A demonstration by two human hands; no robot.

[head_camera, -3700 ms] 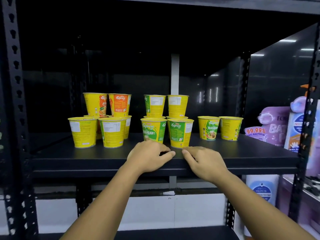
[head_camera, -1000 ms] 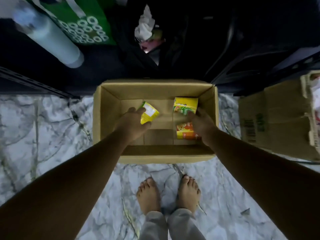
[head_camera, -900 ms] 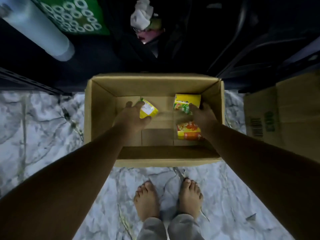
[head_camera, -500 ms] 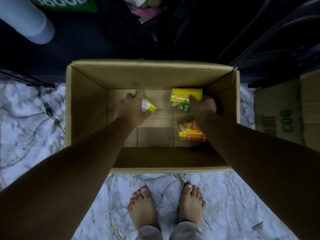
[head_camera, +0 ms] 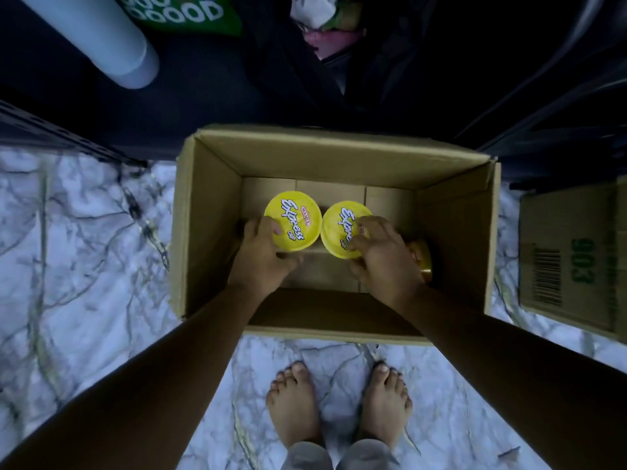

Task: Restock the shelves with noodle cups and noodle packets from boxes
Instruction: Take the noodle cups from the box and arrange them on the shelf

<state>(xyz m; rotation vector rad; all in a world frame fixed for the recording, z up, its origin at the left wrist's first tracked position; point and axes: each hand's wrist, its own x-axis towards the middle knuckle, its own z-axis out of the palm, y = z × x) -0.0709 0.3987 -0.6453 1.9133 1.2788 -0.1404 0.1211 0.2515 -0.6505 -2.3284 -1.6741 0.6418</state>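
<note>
An open cardboard box [head_camera: 210,212] stands on the marble floor in front of my bare feet. Inside it my left hand [head_camera: 261,259] grips a yellow noodle cup [head_camera: 295,220], its "Express cup" lid facing up. Beside it my right hand [head_camera: 386,259] grips a second yellow noodle cup [head_camera: 339,232], also lid up, and the two cups almost touch. A third cup [head_camera: 422,257] lies on its side on the box floor, mostly hidden behind my right hand.
A second cardboard box [head_camera: 573,252] with a barcode stands at the right. The dark lower shelf [head_camera: 203,96] runs along the top, holding a pale blue roll [head_camera: 101,39], a green packet [head_camera: 190,11] and crumpled wrappers [head_camera: 322,25].
Both hands have closed on a cup each and turned them upright, so the lids now face up. The cups are higher and closer together; the third cup stays on the box floor.
</note>
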